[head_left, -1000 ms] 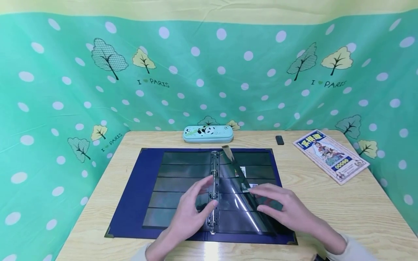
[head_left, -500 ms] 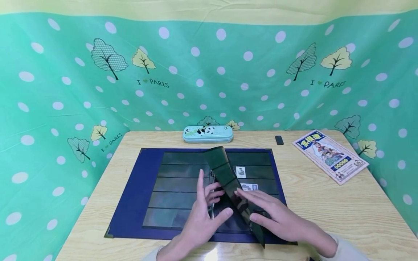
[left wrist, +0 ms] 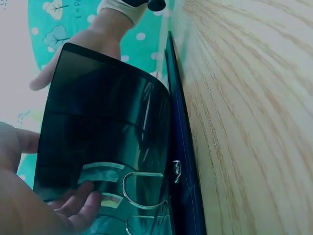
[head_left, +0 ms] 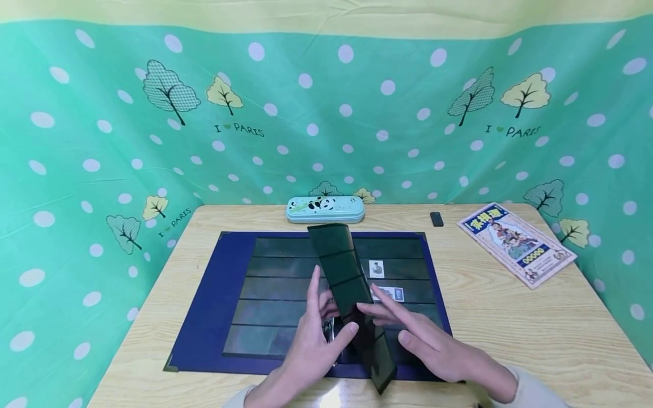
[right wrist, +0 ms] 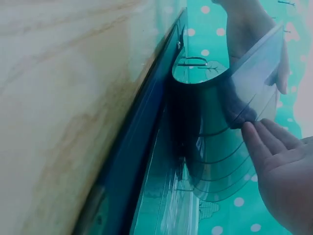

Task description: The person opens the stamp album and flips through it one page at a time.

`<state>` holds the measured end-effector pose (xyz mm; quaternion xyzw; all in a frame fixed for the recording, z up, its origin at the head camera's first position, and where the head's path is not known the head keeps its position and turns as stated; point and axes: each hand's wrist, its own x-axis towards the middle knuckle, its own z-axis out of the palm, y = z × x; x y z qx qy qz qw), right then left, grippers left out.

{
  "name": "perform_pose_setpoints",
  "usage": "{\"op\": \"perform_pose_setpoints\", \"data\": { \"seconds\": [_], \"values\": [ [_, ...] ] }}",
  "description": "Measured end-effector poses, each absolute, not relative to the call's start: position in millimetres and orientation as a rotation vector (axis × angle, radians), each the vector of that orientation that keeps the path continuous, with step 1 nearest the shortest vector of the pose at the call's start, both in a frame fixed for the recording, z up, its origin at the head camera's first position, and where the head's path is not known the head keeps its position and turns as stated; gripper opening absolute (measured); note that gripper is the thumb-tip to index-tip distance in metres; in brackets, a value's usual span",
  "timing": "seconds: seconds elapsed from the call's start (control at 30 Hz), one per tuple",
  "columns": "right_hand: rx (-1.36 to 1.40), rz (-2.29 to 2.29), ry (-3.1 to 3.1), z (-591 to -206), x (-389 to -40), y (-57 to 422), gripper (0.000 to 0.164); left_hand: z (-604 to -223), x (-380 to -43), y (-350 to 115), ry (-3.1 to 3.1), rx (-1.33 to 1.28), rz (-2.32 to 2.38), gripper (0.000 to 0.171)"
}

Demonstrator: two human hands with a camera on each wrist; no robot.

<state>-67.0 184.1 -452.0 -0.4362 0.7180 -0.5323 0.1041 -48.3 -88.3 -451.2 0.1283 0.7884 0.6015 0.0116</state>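
Observation:
A blue ring-bound stamp album lies spread open, with black pages of horizontal pocket strips. One black page stands raised from the rings and bends leftward. My left hand is at its left side; the fingers lie against one face, and the thumb passes the page's free edge. From the right, my right hand touches the other face with extended fingers. On the page beneath, a small stamp and a wider stamp show in the pockets.
Behind the album sits a light-blue panda pencil case. A small black object lies to its right. Farther right is a printed booklet. A green dotted cloth hangs along the back and sides of the wooden table.
The page has lifted off the right side and swung leftward, uncovering the two stamps. My right hand has shifted left with it, and my left hand has moved a little right to meet it.

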Motion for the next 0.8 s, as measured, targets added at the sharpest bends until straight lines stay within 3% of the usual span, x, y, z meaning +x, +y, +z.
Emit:
{"op": "perform_pose_setpoints", "data": {
  "seconds": [0.23, 0.57, 0.8],
  "values": [
    [-1.313, -1.666, 2.179, -453.5, -79.3, 195.7, 0.066, -442.2, -49.2, -96.3, 2.443, 0.361, 1.948, 0.099],
    [-1.123, -1.531, 2.493, -453.1, -93.8, 220.2, 0.078, -430.1, -54.5, -119.4, 2.469, 0.358, 2.056, 0.084],
    [-1.048, -1.443, 2.626, -459.4, -101.9, 232.3, 0.084, -422.2, -61.2, -136.3, 2.424, 0.31, 2.124, 0.083]
  ]
}}
